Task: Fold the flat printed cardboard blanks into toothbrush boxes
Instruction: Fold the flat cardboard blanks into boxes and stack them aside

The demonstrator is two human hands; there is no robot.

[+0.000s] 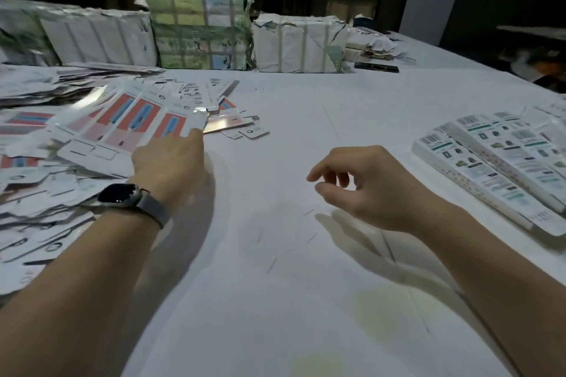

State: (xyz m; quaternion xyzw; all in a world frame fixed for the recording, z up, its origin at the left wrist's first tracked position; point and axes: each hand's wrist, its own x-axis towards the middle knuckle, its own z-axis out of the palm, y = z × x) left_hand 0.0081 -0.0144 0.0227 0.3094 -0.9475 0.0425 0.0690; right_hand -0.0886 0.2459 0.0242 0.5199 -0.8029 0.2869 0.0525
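The left hand (170, 167), watch (121, 194) on its wrist, reaches forward-left to the heap of flat blanks (122, 122) on the counter (275, 285), fingers on a glossy red-and-blue blank; whether its grip pinches it I cannot tell. The right hand (364, 185) hovers mid-counter, grip released, fingers loosely curled, holding nothing. Folded boxes (490, 162) lie right.

Wrapped bundles (199, 30) behind; wristwatch (122, 194); phone (376, 67).
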